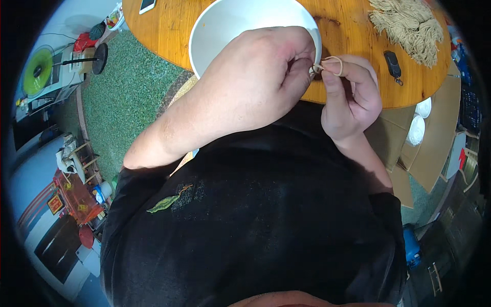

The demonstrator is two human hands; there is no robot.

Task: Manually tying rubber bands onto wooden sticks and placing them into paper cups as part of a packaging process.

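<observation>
Over the near right rim of a big white bowl [204,30], both my hands meet at a thin beige cord [341,65]. My left hand [261,77] is curled closed with its back up, thumb and forefinger on one part of the cord; its other fingers are hidden beneath it. My right hand [353,94] pinches the cord between thumb and forefinger. A small loop of cord stands up above the right fingertips. Whether the cord is knotted between the hands is too small to tell.
On the round wooden table [342,30] lie a heap of beige cords [409,30], a black key fob [393,65] and a white phone [147,5]. An opened cardboard box [434,128] with white round items [416,129] stands below the table's right edge. A fan [38,71] is at far left.
</observation>
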